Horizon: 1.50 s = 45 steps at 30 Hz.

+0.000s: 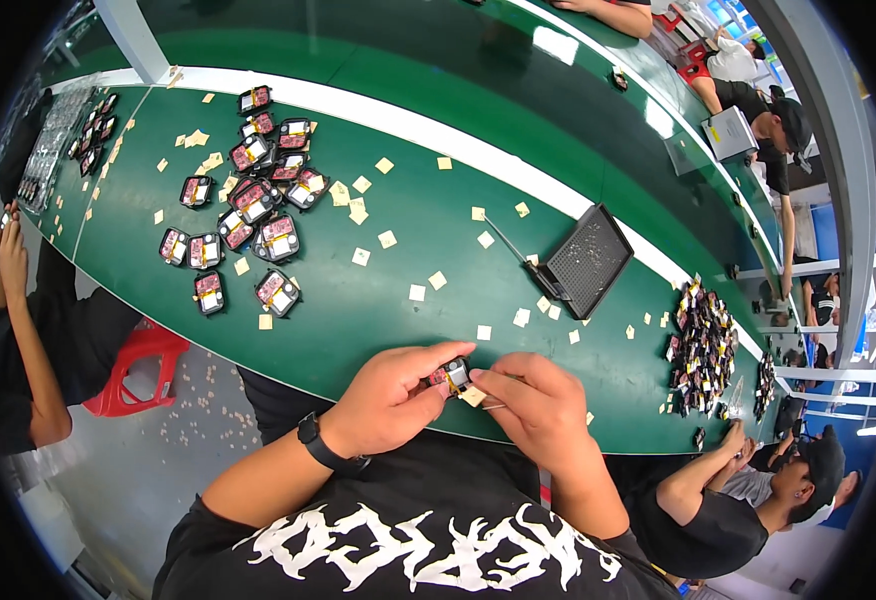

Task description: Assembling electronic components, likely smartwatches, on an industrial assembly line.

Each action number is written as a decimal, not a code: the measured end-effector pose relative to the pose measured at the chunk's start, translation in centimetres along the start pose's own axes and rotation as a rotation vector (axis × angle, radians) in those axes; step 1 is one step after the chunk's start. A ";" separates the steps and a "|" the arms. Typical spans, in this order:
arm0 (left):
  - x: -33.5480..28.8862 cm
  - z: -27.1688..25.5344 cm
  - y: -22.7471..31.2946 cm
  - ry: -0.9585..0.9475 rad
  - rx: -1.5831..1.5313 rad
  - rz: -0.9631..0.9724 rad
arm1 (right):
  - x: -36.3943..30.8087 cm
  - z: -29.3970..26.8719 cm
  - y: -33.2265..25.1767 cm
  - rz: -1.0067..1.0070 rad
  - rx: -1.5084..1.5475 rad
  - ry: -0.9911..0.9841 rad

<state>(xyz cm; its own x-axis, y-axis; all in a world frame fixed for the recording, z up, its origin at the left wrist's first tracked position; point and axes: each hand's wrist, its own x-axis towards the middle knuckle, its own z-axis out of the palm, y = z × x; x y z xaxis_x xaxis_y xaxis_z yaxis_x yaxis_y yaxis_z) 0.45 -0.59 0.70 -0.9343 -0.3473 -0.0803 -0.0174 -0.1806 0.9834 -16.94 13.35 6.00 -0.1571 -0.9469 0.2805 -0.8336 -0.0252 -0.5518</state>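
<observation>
In front of my chest, at the near edge of the green table, my left hand (386,400) is closed round a small black-cased electronic unit (450,376). Its open side shows a red-pink circuit board, a silvery block and a bit of yellow. My right hand (540,405) comes in from the right, its thumb and fingers pinched at the unit's right end. A small cream square (472,396) sits at those fingertips, just below the unit. Something thin and pale sticks out under the right fingers; its kind is unclear.
Similar units (255,200) lie spread at left; a dense heap (701,350) stands at right. Cream squares (387,239) dot the green table (358,330). A black perforated tray (590,262) rests tilted by the white divider. Co-workers sit on both sides; a red stool (148,375) stands left.
</observation>
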 end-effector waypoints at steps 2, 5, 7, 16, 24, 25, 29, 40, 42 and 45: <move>0.3 -0.1 0.5 -0.015 0.050 0.007 | 0.6 -0.4 0.3 -0.051 -0.062 -0.041; 0.6 -0.2 0.4 -0.046 0.119 0.042 | 1.0 -1.2 0.5 -0.154 -0.165 -0.135; 0.7 -0.1 0.4 -0.065 0.135 0.071 | 1.3 -1.4 0.4 -0.205 -0.209 -0.187; 0.9 -0.4 0.4 -0.077 0.167 0.136 | 1.4 -0.8 0.6 -0.234 -0.216 -0.163; -0.1 0.3 -0.6 0.056 -0.157 -0.025 | -1.1 -2.5 2.9 0.291 0.193 0.032; -0.2 0.3 -0.4 0.059 -0.162 -0.022 | -2.9 -3.5 4.0 0.492 0.135 0.135; 0.0 0.0 -0.1 0.002 -0.107 -0.023 | -10.8 -6.6 9.9 0.671 -0.453 0.472; 0.3 -0.7 0.1 -0.063 -0.343 -0.084 | -20.2 -9.8 13.3 0.824 -0.823 0.351; 0.2 -0.8 -0.1 -0.078 -0.325 -0.066 | -20.5 -10.0 13.7 0.838 -0.817 0.348; 0.1 -0.8 -0.2 -0.082 -0.266 -0.026 | -21.3 -10.4 14.3 0.775 -0.867 0.395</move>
<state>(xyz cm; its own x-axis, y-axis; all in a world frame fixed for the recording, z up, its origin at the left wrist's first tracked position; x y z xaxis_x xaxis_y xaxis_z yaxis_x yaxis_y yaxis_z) 0.68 -1.27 0.37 -0.9606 -0.2660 -0.0812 0.0419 -0.4272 0.9032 -31.04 36.52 0.30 -0.7917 -0.4504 0.4126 -0.5009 0.8654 -0.0164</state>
